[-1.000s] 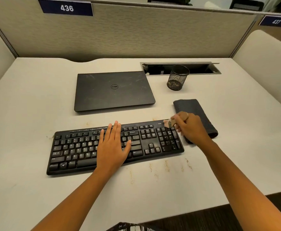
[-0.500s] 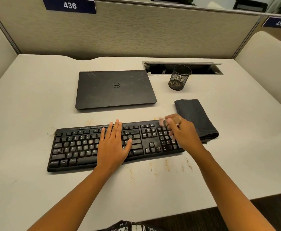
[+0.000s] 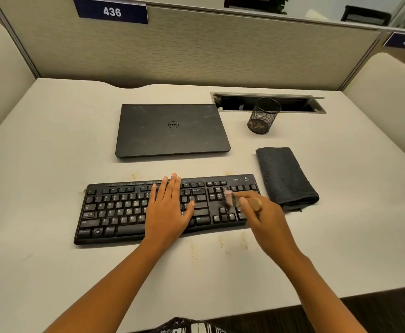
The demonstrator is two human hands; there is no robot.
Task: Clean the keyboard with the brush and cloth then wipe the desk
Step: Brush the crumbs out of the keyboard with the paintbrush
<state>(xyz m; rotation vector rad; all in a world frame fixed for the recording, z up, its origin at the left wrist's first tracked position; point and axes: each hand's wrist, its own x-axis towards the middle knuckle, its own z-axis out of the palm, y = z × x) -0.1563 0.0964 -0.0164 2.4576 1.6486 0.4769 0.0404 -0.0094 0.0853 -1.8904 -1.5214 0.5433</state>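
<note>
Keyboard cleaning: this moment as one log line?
brushing | right hand grips brush | left hand flat on keyboard | cloth untouched

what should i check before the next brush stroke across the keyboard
1. Left hand flat on keyboard, steadying it: ok.
2. Right hand holds brush by its handle: ok.
3. Bristles touching the keys: cannot tell, blurred.
4. Folded cloth free beside keyboard's right end: ok.
5. Desk free of crumbs in front of keyboard: not ok.

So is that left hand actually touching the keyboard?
Touching. The head view shows the left hand lying flat across the middle keys of the keyboard.
</note>
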